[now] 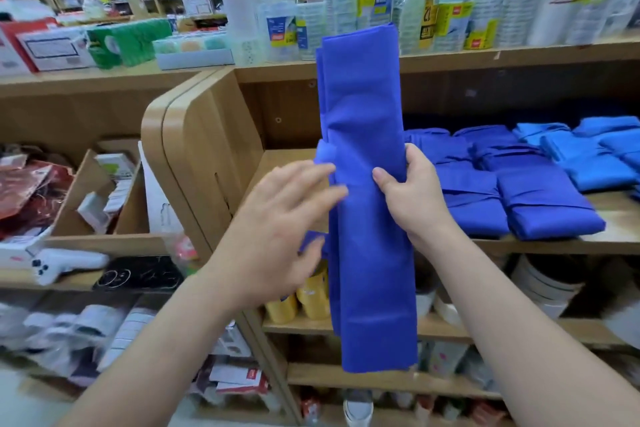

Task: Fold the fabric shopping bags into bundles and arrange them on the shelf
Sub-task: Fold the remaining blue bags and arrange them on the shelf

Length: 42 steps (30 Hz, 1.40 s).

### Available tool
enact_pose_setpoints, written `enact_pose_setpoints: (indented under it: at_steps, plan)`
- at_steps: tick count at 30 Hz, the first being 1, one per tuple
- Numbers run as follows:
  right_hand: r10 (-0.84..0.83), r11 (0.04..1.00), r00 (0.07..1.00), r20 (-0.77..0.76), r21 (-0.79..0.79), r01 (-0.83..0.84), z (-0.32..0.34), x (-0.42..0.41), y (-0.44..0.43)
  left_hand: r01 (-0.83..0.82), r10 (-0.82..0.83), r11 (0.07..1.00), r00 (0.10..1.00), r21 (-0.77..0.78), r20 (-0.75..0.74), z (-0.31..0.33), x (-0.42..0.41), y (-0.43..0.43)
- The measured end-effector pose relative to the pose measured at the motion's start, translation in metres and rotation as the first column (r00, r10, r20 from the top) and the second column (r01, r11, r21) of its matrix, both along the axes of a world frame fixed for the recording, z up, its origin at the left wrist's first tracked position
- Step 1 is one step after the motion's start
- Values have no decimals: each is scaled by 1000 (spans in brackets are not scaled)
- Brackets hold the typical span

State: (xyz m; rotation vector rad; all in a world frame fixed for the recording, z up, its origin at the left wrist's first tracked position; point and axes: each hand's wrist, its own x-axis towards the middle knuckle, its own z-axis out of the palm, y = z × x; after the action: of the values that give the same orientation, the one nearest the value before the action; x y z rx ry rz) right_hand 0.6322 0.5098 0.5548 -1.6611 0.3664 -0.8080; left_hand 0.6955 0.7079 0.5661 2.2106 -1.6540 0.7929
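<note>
I see right hand (pixel 408 184) gripping long blue bag strip (pixel 367 114) upright before shelf (pixel 554 246); left hand (pixel 277 218) flat, fingers straight against edge. I'd align edges, fold tight from bottom

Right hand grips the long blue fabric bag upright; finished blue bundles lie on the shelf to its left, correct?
No: the head view shows the folded blue fabric bundles on the wooden shelf right of the long blue fabric bag, not left.
</note>
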Motion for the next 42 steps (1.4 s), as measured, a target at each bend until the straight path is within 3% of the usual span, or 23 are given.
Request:
enact_pose_setpoints:
  at_steps: [3, 5, 9, 11, 14, 16, 17, 19, 20, 24, 30, 33, 36, 38, 39, 40, 41, 42]
  plan:
    - [23, 1000, 1000, -20, 9, -23, 0, 9, -3, -88, 35, 960, 979, 264, 199, -28, -7, 9]
    - [78, 995, 995, -59, 59, -74, -3, 17, -1, -152, 93, 959, 965, 238, 244, -44, 0, 9]
    - [129, 984, 987, -96, 132, -116, -12, 27, 9, -53, 26, 991, 978, 122, 209, -56, 24, -2]
    - [137, 981, 983, -123, 151, -117, -14, 28, 9, 19, -33, 995, 989, 98, 141, -63, 29, -3]
    - [193, 963, 966, -171, 222, -153, -15, 28, 6, 137, -131, 990, 979, 30, -156, -68, 36, -1]
    - [219, 954, 955, -199, 251, -166, -13, 29, 3, 104, -102, 994, 852, -26, -514, -63, 37, 0]
    - [218, 954, 949, -228, 256, -157, -11, 30, 3, 5, -80, 995, 677, -104, -731, -56, 35, -1]
    - [199, 962, 933, -301, 242, -127, -7, 32, 1, -223, -4, 969, 407, -104, -914, -44, 31, -5]
    - [189, 966, 926, -328, 229, -116, -5, 33, 1, -248, -12, 962, 387, -116, -922, -42, 31, -6]
    - [211, 958, 932, -293, 251, -138, -7, 34, 3, -326, -9, 927, 479, -187, -878, -34, 30, -18]
    - [321, 846, 946, -52, 465, -261, -4, 30, 9, -407, 224, 913, 529, -14, -819, -35, 37, -30]
    - [220, 946, 964, -149, 274, -173, -6, 31, 8, -407, 336, 908, 571, 97, -749, -30, 31, -32]
    - [70, 995, 990, -121, 79, -61, -7, 31, 12, -520, 527, 840, 714, 155, -461, -20, 18, -31]
    - [74, 997, 995, -71, 28, -72, -6, 29, 12, -584, 579, 812, 804, 10, -137, -17, 18, -27]
    - [98, 995, 993, -63, 18, -97, -6, 27, 12, -572, 570, 818, 820, -62, -52, -15, 20, -24]
    - [131, 991, 989, -61, 18, -130, -5, 25, 12, -543, 543, 831, 839, -117, -35, -14, 23, -22]
    - [174, 985, 983, -55, 29, -172, -4, 23, 11, -512, 499, 850, 858, -125, -124, -11, 28, -22]
    - [227, 973, 973, -40, 60, -225, -4, 22, 11, -468, 415, 877, 852, -109, -319, -7, 34, -22]
